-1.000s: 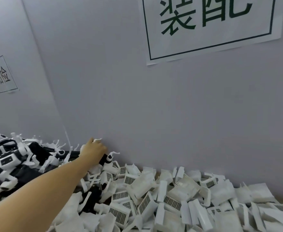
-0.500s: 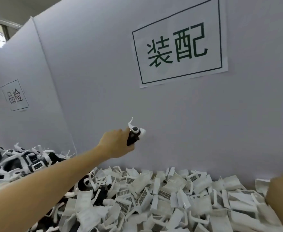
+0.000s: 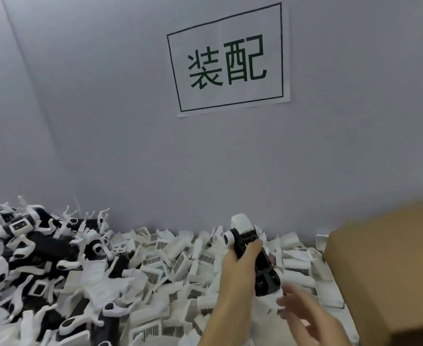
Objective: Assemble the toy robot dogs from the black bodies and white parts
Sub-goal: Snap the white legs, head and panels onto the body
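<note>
The left hand [image 3: 240,268] grips one black body [image 3: 257,258]; the right hand [image 3: 302,310], fingers spread, holds nothing. Heaps of white parts [image 3: 170,260] wait.

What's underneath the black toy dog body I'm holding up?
Under the black body, gripped by the left hand, lies the pile of loose white parts. The right hand, fingers spread, reaches toward its lower end. Whatever surface holds the pile is covered.

You hold a black body [image 3: 252,255] capped white. White parts [image 3: 178,260] with dark grid patterns fill the near middle; black-and-white pieces [image 3: 30,245] pile at left. A brown box [image 3: 390,270] sits right. The white sign [image 3: 230,61] on the far pale grey wall [image 3: 105,121] bears dark green characters.
</note>
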`<move>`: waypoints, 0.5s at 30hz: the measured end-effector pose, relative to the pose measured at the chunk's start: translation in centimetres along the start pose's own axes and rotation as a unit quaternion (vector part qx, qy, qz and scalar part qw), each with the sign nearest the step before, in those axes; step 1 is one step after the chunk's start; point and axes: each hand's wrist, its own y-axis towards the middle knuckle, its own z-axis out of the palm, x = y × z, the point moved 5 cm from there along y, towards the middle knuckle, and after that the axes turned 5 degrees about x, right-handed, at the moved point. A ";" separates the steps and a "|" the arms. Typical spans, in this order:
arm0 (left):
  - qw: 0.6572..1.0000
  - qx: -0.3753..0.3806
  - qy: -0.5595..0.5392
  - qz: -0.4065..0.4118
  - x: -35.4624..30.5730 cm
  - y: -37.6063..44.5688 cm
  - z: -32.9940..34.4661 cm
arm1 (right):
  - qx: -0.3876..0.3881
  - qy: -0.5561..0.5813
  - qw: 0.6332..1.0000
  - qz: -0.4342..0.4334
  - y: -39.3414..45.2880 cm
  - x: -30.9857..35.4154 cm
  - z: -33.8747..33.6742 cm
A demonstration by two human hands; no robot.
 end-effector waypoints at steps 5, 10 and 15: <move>0.988 0.037 -0.140 -0.045 2.6 -0.1 1.7 | 0.018 -0.011 0.998 -0.059 -1.0 0.7 -0.5; 0.992 0.096 -0.050 -0.057 4.2 0.7 2.3 | -0.031 -0.034 0.997 -0.066 -0.6 0.1 -0.9; 0.989 0.138 0.011 -0.060 6.1 0.7 3.0 | -0.050 -0.089 0.993 -0.063 0.1 -1.1 -1.3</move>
